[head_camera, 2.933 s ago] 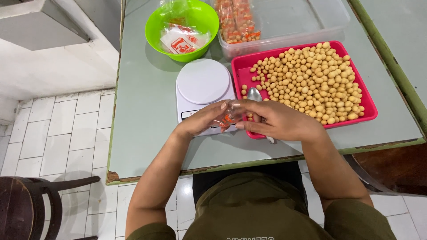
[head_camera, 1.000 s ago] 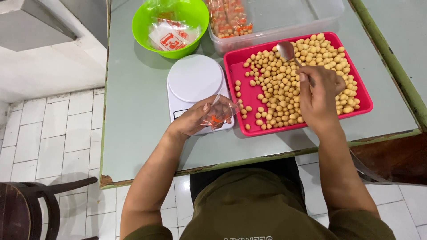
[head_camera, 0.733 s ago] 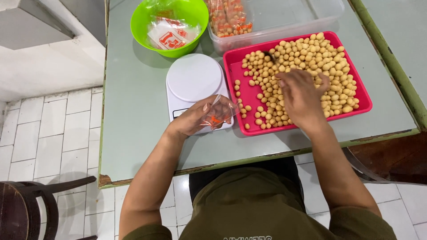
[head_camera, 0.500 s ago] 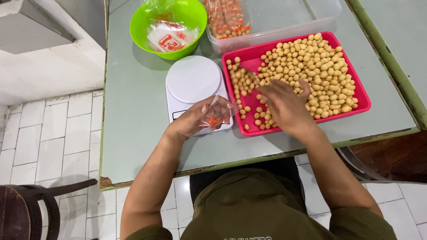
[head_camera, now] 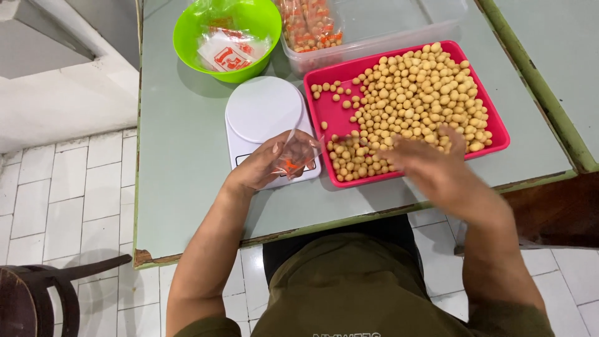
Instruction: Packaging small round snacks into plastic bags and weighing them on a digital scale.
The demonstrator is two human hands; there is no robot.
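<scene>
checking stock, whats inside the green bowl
The green bowl holds small clear plastic bags with red print, loosely piled. What lies beneath them is covered.

1. A single view comes from a camera worn on the person's head, looking steeply down.
2. It faces forward over the person's lap to the grey-green surface (head_camera: 187, 143), with the pink tray (head_camera: 327, 112) near the centre.
3. It sits close; the tiled floor (head_camera: 62, 187) shows on the left.
</scene>
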